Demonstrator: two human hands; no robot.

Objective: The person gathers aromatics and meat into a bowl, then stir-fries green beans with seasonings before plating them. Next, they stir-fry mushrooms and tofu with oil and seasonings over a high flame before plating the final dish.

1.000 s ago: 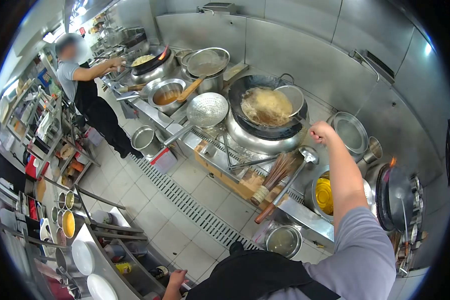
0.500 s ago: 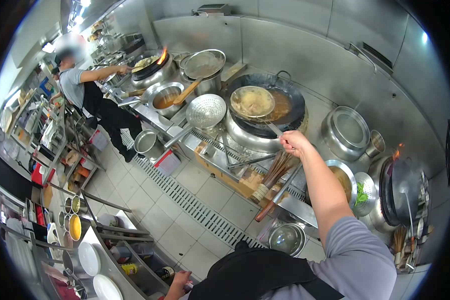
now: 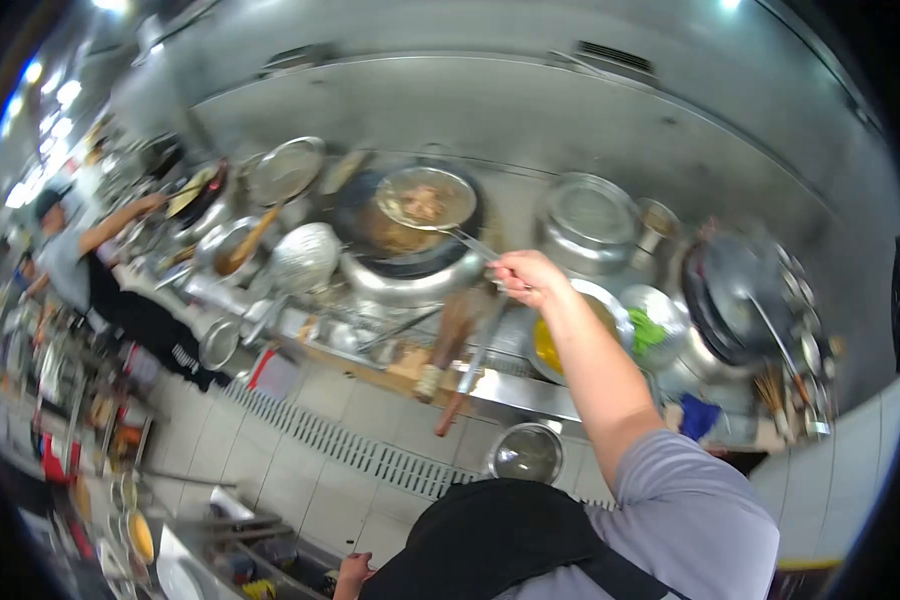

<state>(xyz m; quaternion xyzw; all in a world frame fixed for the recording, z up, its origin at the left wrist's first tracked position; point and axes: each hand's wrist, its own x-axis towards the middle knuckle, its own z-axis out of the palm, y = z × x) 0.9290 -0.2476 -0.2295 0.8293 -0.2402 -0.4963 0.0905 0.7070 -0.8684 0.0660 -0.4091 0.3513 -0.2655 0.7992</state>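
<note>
My right hand (image 3: 528, 277) is closed around the handle of a round mesh strainer (image 3: 457, 196). The strainer is over a dark wok (image 3: 353, 212) with brownish liquid in it, and pale brown pieces of food (image 3: 423, 203) lie in the mesh. Low in the view, beside the black apron (image 3: 510, 535), is my left hand (image 3: 353, 574). Its fingers look curled; whatever they may hold is hidden. To the left of the wok sits a perforated steel scoop (image 3: 306, 256).
A lidded steel pot (image 3: 592, 210) stands right of the wok. Green leaves (image 3: 648, 332) and yellow liquid (image 3: 547, 347) are near my right forearm. Another wok (image 3: 730, 290) sits far right. A co-worker (image 3: 70, 250) is at the left, and a floor drain (image 3: 340, 430) runs below the counter.
The view has swung right, so the stove appears farther left. The strainer stays over the wok in my right hand, with its food showing more plainly. A blue cloth has come into view.
</note>
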